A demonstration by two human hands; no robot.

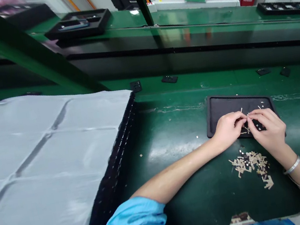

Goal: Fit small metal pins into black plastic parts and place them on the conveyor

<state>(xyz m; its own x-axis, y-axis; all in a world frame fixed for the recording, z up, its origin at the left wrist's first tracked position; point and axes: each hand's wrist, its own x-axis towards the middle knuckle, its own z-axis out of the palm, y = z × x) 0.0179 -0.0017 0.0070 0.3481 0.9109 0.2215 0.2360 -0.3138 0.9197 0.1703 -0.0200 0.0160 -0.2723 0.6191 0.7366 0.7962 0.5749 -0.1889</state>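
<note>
My left hand point(229, 126) and my right hand point(268, 128) meet fingertip to fingertip over a shallow black tray point(216, 114). Both are closed in a pinch on something too small to make out. Several small pale strips and bits lie in the tray below my fingers; my hands hide part of them. Just in front of the tray, on the green bench, is a loose pile of small beige and dark flat pieces point(250, 163). Two silver bangles circle my right wrist.
A tall stack covered by a white sheet point(93, 149) fills the left side. Small black plates point(169, 79) lie along the bench's back. A green slanted post point(27, 52) crosses the upper left. Black trays point(78, 24) stand on the raised shelf behind.
</note>
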